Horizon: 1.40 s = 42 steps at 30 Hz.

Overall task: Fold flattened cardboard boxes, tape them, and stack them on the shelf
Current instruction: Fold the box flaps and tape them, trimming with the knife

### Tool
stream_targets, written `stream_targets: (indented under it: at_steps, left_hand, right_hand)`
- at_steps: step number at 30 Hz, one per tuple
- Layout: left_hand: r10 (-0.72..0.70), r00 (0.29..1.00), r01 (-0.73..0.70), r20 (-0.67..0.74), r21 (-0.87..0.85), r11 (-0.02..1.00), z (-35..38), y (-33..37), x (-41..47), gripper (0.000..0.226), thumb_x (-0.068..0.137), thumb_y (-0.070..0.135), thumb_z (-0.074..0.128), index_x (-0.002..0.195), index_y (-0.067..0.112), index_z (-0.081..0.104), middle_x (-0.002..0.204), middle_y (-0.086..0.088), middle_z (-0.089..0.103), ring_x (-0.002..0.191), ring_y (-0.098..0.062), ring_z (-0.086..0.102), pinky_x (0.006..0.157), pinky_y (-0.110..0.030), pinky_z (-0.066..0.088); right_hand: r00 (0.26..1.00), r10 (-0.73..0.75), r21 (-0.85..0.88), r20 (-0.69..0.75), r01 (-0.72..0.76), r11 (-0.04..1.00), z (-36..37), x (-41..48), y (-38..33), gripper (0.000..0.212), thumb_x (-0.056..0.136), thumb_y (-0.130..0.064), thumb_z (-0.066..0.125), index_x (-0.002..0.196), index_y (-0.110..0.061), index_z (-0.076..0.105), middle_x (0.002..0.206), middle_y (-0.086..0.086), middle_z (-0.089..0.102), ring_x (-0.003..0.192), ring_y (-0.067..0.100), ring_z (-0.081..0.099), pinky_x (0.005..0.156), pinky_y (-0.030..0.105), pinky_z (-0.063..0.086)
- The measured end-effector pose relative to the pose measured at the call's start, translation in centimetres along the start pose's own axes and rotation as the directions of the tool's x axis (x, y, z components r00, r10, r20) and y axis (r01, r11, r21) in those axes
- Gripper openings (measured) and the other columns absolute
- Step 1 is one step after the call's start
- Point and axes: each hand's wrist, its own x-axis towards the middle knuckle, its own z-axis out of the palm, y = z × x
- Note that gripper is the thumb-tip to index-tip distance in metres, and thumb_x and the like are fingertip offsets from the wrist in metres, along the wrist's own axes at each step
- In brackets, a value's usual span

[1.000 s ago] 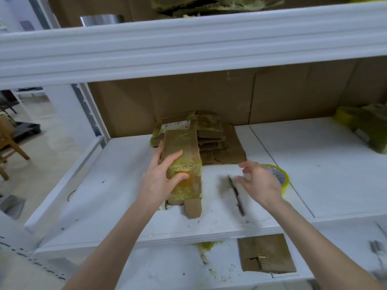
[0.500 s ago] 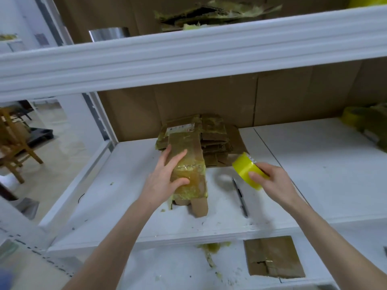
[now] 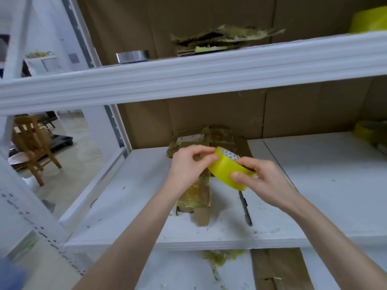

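Tape roll point(image 3: 228, 170), held between left grip point(image 3: 188, 166) and right grip point(image 3: 259, 178): translucent yellow; core white with small dark printed marks.
Cardboard box point(image 3: 196, 193) under left grip: brown, blotched with glossy yellow-green tape.
Shelf board point(image 3: 136, 195) below both grips: white, flecked with yellow-green scraps.
Pen-like tool point(image 3: 245, 208) below right grip: dark grey to black.
Back panel point(image 3: 209, 114) beyond the grips: plain brown.
Metal-look roll point(image 3: 132, 56) high above left grip: silver.

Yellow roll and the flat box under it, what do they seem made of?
Roll: likely plastic film, glossy, see-through yellow, wound on a printed core, probably card. Box: brown cardboard, matte where the bare flap shows, with shiny wrinkled patches that look like old tape.
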Motion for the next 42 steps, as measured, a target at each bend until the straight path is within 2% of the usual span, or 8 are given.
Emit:
stream_targets:
  at_steps: [2,5,9,15,21,27,36,42]
  left_hand:
    - [-0.053,0.997,0.046,-0.053,-0.134,0.99,0.1,0.6,-0.3,0.017,0.082,0.013,0.071,0.069,0.025,0.071,0.058,0.011,0.064,0.055,-0.006,0.059,0.058,-0.02,0.048]
    - [-0.097,0.988,0.079,-0.117,-0.149,0.986,0.0,0.6,-1.0,0.024,0.086,0.009,0.067,0.065,0.021,0.067,0.05,0.011,0.059,0.045,-0.006,0.054,0.048,-0.016,0.043]
    - [-0.083,0.985,0.068,-0.149,-0.104,0.992,-1.3,0.3,-2.1,0.021,0.088,0.01,0.064,0.068,0.018,0.066,0.051,0.015,0.058,0.046,0.003,0.049,0.048,-0.009,0.036]
    - [-0.192,0.95,0.172,-0.246,-0.1,0.98,-3.6,-1.7,-4.2,0.021,0.088,0.012,0.062,0.068,0.018,0.065,0.052,0.013,0.058,0.049,0.002,0.049,0.051,-0.013,0.038]
    - [-0.225,0.915,0.205,-0.335,-0.093,0.974,-6.0,-3.5,-4.5,0.021,0.089,0.011,0.061,0.069,0.017,0.064,0.053,0.013,0.058,0.051,-0.003,0.049,0.053,-0.02,0.039]
    - [-0.275,0.875,0.244,-0.398,-0.128,0.961,-6.8,-5.1,-4.8,0.018,0.089,0.01,0.061,0.072,0.014,0.065,0.062,0.003,0.061,0.052,-0.002,0.049,0.048,-0.023,0.042]
    - [-0.284,0.846,0.255,-0.45,-0.126,0.959,-6.5,-8.0,-4.3,0.02,0.089,0.012,0.061,0.071,0.02,0.064,0.068,0.002,0.064,0.062,-0.011,0.054,0.062,-0.034,0.048]
    - [-0.25,0.863,0.23,-0.439,-0.099,0.968,-6.3,-9.1,-3.9,0.021,0.09,0.012,0.06,0.072,0.023,0.063,0.069,0.003,0.064,0.064,-0.008,0.056,0.063,-0.029,0.047]
  right_hand:
    - [1.0,-0.028,-0.071,-0.005,0.028,0.997,-0.2,0.2,-0.5,0.027,0.078,-0.044,0.059,0.083,-0.018,0.066,0.071,0.001,0.059,0.064,0.017,0.05,0.059,0.034,0.039]
    - [0.999,0.015,0.034,0.05,-0.017,0.999,-0.6,0.2,-1.0,0.031,0.075,-0.048,0.074,0.081,-0.018,0.066,0.062,-0.01,0.058,0.057,0.005,0.048,0.054,0.022,0.038]
    - [0.98,0.051,0.178,0.19,-0.085,0.98,-1.0,-0.2,-1.9,0.036,0.063,-0.043,0.082,0.076,-0.015,0.064,0.063,-0.006,0.058,0.061,0.008,0.054,0.057,0.021,0.041]
    - [0.971,0.11,-0.006,0.211,-0.111,0.994,-1.1,-0.2,-2.2,0.029,0.071,-0.031,0.082,0.071,-0.008,0.065,0.052,-0.009,0.05,0.048,0.005,0.045,0.046,0.018,0.033]
    - [0.955,0.1,0.004,0.28,-0.105,0.994,-1.9,-0.1,-2.1,0.035,0.07,-0.05,0.064,0.079,-0.017,0.069,0.07,0.005,0.062,0.064,0.011,0.054,0.057,0.019,0.038]
    - [0.984,0.168,-0.475,0.053,-0.123,0.871,-1.1,0.4,-0.8,0.025,0.082,-0.053,0.064,0.081,-0.029,0.067,0.076,-0.006,0.065,0.076,0.015,0.06,0.065,0.036,0.049]
    - [0.97,0.116,-0.606,-0.212,-0.224,0.763,2.5,-0.1,-0.4,0.026,0.088,-0.049,0.059,0.095,-0.027,0.071,0.077,-0.001,0.062,0.073,0.019,0.045,0.051,0.025,0.026]
    - [0.958,-0.01,-0.627,-0.287,-0.18,0.758,3.9,0.0,0.7,0.033,0.086,-0.041,0.066,0.106,-0.015,0.074,0.09,0.011,0.073,0.082,0.032,0.064,0.067,0.028,0.031]
